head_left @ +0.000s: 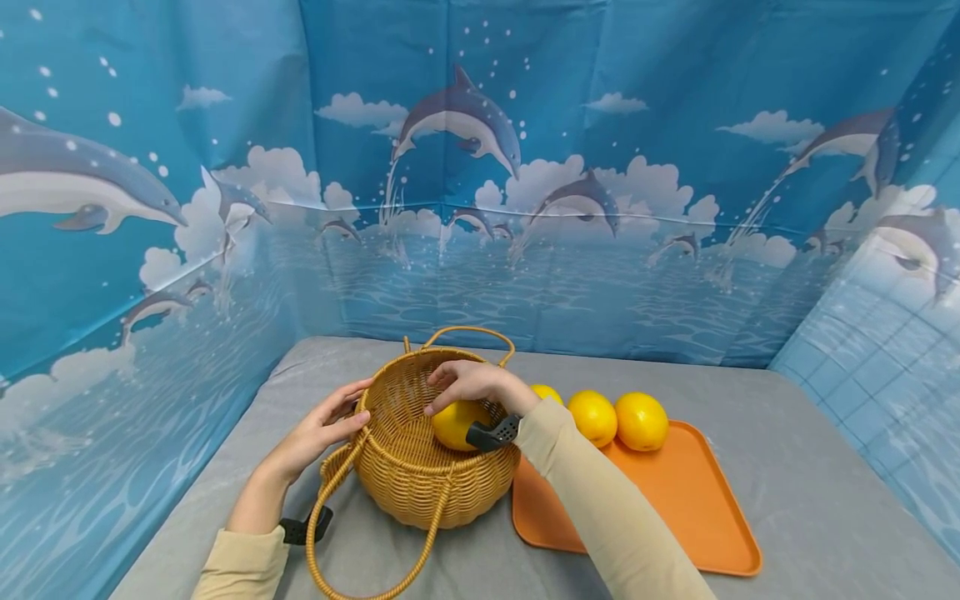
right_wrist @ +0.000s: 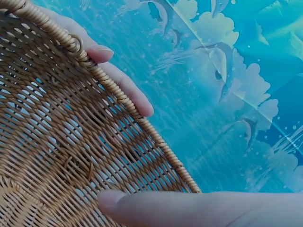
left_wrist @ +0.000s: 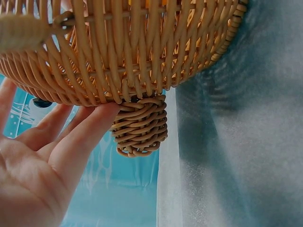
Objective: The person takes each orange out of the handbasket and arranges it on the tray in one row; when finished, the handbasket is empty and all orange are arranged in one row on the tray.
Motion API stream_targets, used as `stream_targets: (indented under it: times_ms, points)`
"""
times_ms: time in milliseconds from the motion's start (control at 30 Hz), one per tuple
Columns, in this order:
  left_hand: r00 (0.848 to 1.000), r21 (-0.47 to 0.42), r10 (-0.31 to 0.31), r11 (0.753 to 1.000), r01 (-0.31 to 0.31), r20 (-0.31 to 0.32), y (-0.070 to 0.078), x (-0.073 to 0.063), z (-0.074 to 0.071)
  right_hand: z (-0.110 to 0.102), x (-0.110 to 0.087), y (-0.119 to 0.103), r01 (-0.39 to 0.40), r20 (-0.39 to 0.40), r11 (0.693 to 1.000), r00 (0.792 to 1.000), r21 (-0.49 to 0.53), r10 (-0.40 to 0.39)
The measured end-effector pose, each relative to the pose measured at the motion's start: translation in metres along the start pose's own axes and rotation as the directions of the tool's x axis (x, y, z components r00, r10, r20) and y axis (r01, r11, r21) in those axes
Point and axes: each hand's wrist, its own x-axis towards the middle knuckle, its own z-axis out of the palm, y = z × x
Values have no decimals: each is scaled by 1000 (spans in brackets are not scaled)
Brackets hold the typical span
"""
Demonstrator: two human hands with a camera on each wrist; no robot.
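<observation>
A wicker basket (head_left: 408,492) with looped handles stands upright. One orange (head_left: 456,423), yellow in colour, lies inside it. My left hand (head_left: 318,433) rests against the basket's left rim; in the left wrist view its fingers (left_wrist: 78,137) reach fairly straight to the outer weave. My right hand (head_left: 476,385) hovers inside the mouth above the orange, fingers loosely bent, with no fruit seen in its grasp. The right wrist view shows the right thumb (right_wrist: 156,208) stretched out over the weave, and left-hand fingertips (right_wrist: 142,105) at the rim.
An orange tray (head_left: 675,500) lies right of the basket, partly hidden by my right sleeve (head_left: 600,500). Along its far edge sit three more oranges (head_left: 641,422), one partly covered by the arm. Grey cloth (head_left: 817,483) covers the table; a dolphin-print curtain (head_left: 630,275) surrounds it.
</observation>
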Motion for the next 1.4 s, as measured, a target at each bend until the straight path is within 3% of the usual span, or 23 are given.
stream_targets:
  times_ms: [233, 400, 700, 1033, 1267, 1400]
  points:
    - [1000, -5, 5, 1000, -5, 4, 0, 0, 0, 1, 1, 1, 10, 43, 997, 999, -75, -7]
    - [1000, -13, 3, 1000, -3, 2, 1, -1, 0, 3, 3, 3, 64, 107, 997, 993, -53, -58]
    - [1000, -15, 12, 1000, -12, 0, 1, 0, 1, 5, 4, 3, 157, 283, 986, 945, 56, -166]
    - [1000, -18, 20, 1000, -20, -5, 1, 0, 2, 4, 3, 3, 205, 291, 975, 931, 88, -222]
    - [1000, -14, 29, 999, -29, -1, 1, 1, 2, 3, 1, 3, 177, 242, 984, 956, -24, -166]
    - [1000, -9, 18, 1000, -18, -2, 1, 0, 2, 1, 0, 4, 164, 247, 985, 958, -47, -147]
